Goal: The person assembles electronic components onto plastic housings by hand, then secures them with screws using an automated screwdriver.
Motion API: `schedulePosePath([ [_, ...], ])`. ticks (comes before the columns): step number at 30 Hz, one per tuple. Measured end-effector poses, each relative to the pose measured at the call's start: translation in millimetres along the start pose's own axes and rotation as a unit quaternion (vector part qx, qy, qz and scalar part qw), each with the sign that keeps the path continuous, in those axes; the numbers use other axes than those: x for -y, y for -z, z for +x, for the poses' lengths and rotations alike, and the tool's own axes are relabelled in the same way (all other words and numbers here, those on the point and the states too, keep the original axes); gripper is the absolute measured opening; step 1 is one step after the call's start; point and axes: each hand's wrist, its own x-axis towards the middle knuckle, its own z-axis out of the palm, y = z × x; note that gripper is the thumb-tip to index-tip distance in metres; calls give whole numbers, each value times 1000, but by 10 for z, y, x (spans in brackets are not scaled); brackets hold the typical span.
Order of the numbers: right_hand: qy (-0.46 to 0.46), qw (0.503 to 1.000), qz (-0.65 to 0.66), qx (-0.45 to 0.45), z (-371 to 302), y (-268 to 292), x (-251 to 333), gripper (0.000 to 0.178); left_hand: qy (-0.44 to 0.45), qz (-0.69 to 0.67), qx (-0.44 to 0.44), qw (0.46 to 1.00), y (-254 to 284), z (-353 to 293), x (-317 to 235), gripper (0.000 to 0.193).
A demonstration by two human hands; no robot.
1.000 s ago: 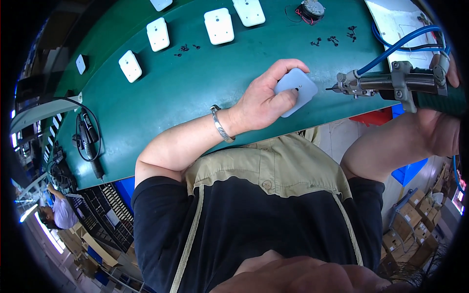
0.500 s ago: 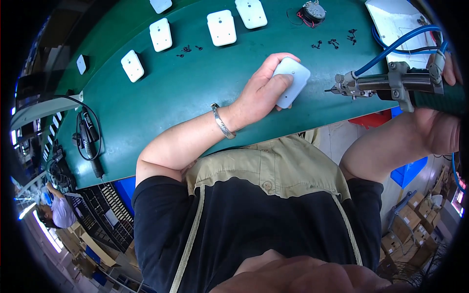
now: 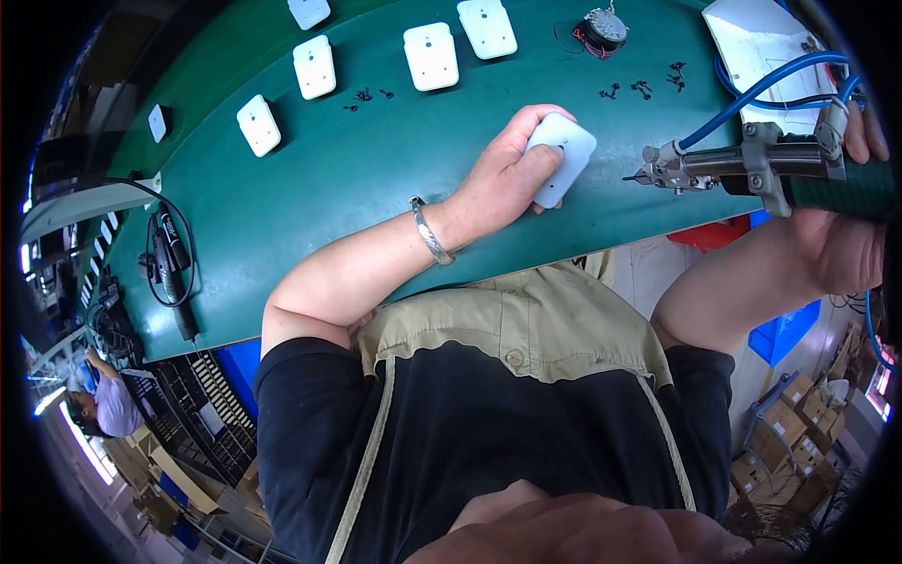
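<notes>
My left hand (image 3: pixel 503 183) is wrapped round a small white rounded plastic case (image 3: pixel 571 167), thumb pressed on its upper face near small holes. It holds the case tilted over the green table (image 3: pixel 357 202). At the right, my right hand (image 3: pixel 839 249) grips a powered screwdriver (image 3: pixel 794 162) with a dark green body, a metal front and a blue hose (image 3: pixel 766 83). The driver's thin tip points left toward the case, a gap apart from it. Small dark screws (image 3: pixel 642 89) lie in little groups beyond my left hand.
Several matching white cases (image 3: pixel 431 56) stand along the far side of the table. A coil of wire and round metal part (image 3: pixel 602 30) sits at the back. A white tray (image 3: pixel 752 47) lies far right; a corded black tool (image 3: pixel 174 282) lies left. A person (image 3: pixel 113 404) is at far left.
Both hands keep their grips, nearly still. The case and driver tip stay apart, and the view has shifted very slightly.
</notes>
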Motion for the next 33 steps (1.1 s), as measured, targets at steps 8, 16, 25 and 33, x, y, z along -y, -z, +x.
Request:
schedulePosePath([
  [8,8,1000,10,6,-24,76,37,31,-32,21,10,999,-2,-14,5,34],
  [16,18,998,53,25,15,322,78,34,3,237,22,971,123,-322,-177,31],
  [25,43,991,117,49,84,290,31,34,-86,265,-391,877,1266,-1655,-298,33],
  [33,76,985,105,113,79,173,1,37,-59,325,-530,781,1942,-2156,-281,36],
])
